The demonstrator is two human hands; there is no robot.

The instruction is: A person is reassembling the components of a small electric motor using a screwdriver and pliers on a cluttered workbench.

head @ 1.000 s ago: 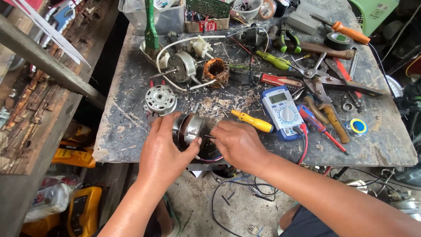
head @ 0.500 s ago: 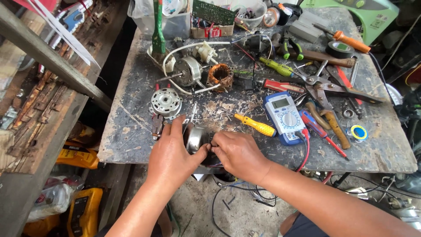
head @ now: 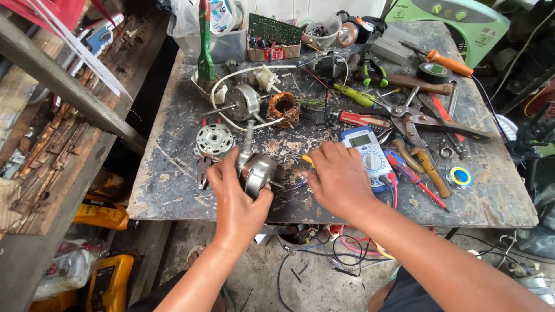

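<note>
A repair workshop: scarred workbench (head: 173,173) strewn with screwdrivers (head: 364,119), multimeter (head: 370,156) and motor parts (head: 214,140).

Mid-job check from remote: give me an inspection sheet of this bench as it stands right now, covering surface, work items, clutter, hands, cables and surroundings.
Surface: workbench dark, scratched, strewn with debris.
Job's things: metal motor housing with its shaft pointing up, held at the front edge; yellow-handled screwdriver mostly hidden under the right hand.
Clutter: finned motor cover, copper stator winding, blue multimeter, pliers, tape roll, plastic containers.
Grippers: left hand grips the housing; right hand rests over the screwdriver, grasp unclear.
Cables: white cord looped on the bench; tangled wires on the floor.
Surroundings: wooden beam on the left; green appliance behind.
</note>
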